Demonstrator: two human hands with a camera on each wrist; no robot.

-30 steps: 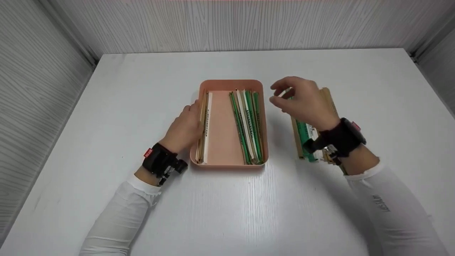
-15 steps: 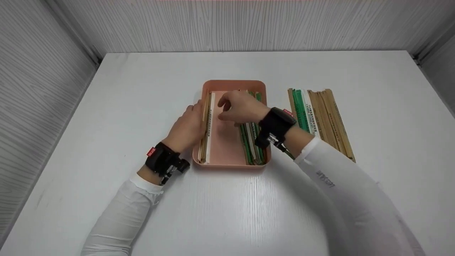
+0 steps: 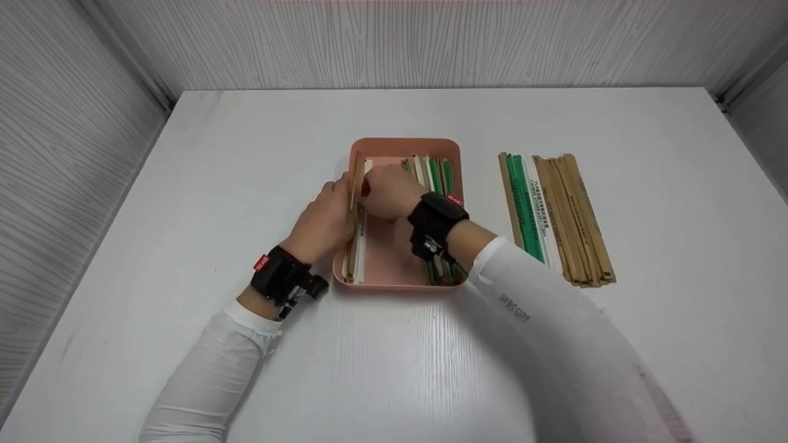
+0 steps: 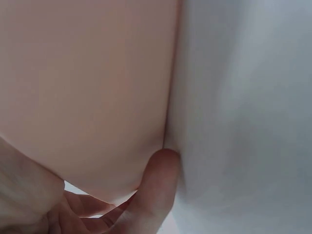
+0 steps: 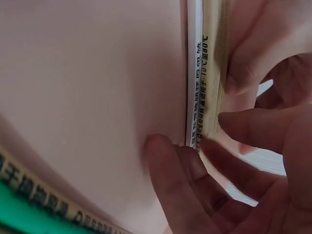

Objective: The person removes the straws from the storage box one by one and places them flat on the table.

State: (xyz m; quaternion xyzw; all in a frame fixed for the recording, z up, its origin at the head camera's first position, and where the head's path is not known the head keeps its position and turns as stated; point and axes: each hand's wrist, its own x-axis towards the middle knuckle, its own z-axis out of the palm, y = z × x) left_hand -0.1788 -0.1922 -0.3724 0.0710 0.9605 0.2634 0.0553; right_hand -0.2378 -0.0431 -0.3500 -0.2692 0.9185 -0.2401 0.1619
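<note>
Paper-wrapped straws lie in two groups inside a pink tray point(image 3: 403, 287). Along its left wall stand white point(image 3: 361, 258) and brown wrapped straws point(image 5: 212, 87). Green, white and brown ones point(image 3: 436, 175) lean at the right wall. My left hand point(image 3: 323, 215) grips the tray's left wall, its thumb point(image 4: 158, 183) low on the outside and a finger over the rim by the brown wrapper. Inside the tray, my right hand point(image 3: 394, 192) has its bent fingers point(image 5: 234, 165) around the white and brown wrapped straws at the left; the exact contact is partly hidden.
A flat row of more wrapped straws point(image 3: 569, 215), brown, green and white, lies on the white table point(image 3: 381, 363) right of the tray. Pale wood-grain panels point(image 3: 394, 46) stand behind and at the sides.
My right hand has moved left from above the loose row, across the tray, and down to the wrapped straws at the left wall. My left hand has stayed on the tray.
</note>
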